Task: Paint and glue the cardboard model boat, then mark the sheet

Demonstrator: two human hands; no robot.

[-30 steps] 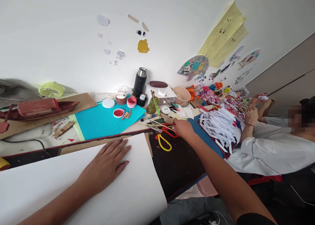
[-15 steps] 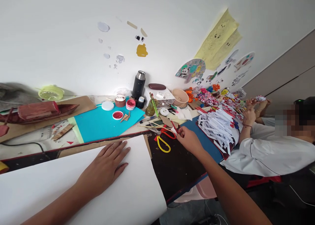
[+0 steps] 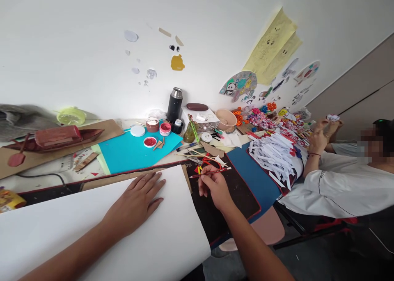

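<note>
A large white sheet of paper (image 3: pixel 147 240) covers the near left of the table. My left hand (image 3: pixel 135 203) lies flat on it with the fingers slightly spread. Just right of the paper's edge, my right hand (image 3: pixel 214 186) holds a dark red pencil (image 3: pixel 220 171) between thumb and fingers, its tip toward the left. The pencil is over the black mat (image 3: pixel 243 199). Behind my right hand lie scissors with red and yellow handles (image 3: pixel 212 163), partly hidden by the hand, beside thin sticks and paper scraps.
Paint pots (image 3: pixel 165 128) stand on a blue sheet (image 3: pixel 129 149) behind the paper, near a black thermos (image 3: pixel 175 104). At left sits a red model boat (image 3: pixel 58 138). White paper strips (image 3: pixel 272 154) are piled at right, beside a seated person (image 3: pixel 344 182).
My right hand has moved left and nearer, lifting the red pencil from beside the scissors to over the mat by the paper. My left hand still rests on the sheet. The view has shifted slightly.
</note>
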